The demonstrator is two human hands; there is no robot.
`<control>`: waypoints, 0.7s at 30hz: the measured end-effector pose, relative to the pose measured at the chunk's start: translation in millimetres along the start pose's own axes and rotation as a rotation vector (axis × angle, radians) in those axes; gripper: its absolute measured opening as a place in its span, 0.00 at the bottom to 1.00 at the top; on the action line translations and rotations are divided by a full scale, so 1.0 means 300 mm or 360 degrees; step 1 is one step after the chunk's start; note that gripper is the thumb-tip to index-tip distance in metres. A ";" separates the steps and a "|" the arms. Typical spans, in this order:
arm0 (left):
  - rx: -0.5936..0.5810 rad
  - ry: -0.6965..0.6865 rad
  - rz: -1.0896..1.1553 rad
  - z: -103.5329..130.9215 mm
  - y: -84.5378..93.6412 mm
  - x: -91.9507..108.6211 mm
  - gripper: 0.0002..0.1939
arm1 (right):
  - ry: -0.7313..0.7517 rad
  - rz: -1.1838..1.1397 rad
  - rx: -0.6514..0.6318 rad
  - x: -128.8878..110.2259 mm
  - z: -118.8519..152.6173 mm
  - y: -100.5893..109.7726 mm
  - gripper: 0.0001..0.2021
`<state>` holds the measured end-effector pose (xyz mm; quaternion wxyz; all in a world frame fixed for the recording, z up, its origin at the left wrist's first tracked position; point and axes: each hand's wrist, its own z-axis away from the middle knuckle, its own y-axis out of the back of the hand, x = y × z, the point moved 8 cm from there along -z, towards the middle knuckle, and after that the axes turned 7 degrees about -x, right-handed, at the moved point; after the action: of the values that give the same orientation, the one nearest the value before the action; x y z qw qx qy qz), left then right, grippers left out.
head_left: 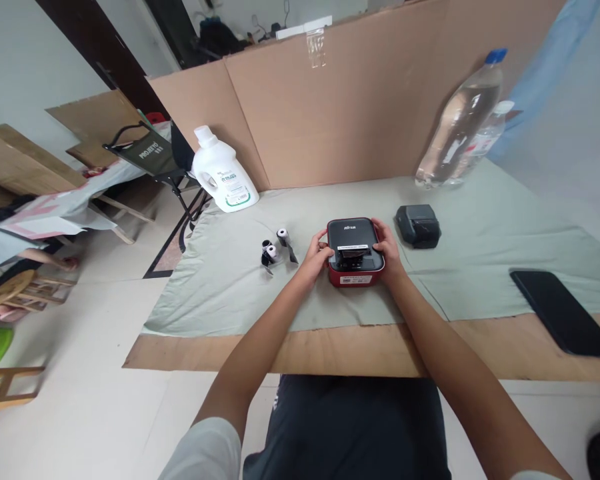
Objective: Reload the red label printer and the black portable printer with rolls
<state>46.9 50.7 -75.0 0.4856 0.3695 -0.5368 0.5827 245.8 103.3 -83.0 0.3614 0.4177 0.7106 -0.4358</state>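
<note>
A small label printer [353,233] with a black lid and red base sits on the cloth in front of me. My left hand [318,253] grips its left side, the thumb on the lid's edge. On the opposite side my right hand [387,248] holds it, thumb also on top. A dark slot shows near the front of the lid, and a white sticker [356,280] is on the red front. Left of the printer stand several small paper rolls [272,253], their ends partly unrolled. To the right rests a second, black compact device [418,227], apart from my hand.
A cardboard wall [340,120] closes off the table's back. A white detergent jug [225,175] stands back left; a large water bottle [460,123] and a smaller bottle [485,140] stand back right. A black flat phone or tablet [565,313] lies at the front right.
</note>
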 end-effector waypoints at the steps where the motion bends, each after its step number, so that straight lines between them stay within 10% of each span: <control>1: 0.0003 0.0002 0.0006 0.002 -0.001 0.002 0.37 | 0.0003 0.0013 0.0003 0.001 0.001 0.000 0.32; 21: 0.0053 0.0133 0.0049 0.016 0.008 -0.057 0.32 | -0.0002 0.0224 0.0043 -0.032 0.027 -0.019 0.33</control>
<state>48.5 43.3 -91.3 0.4924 0.3445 -0.5119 0.6139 245.6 91.6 -75.8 0.3861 0.4712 0.6733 -0.4190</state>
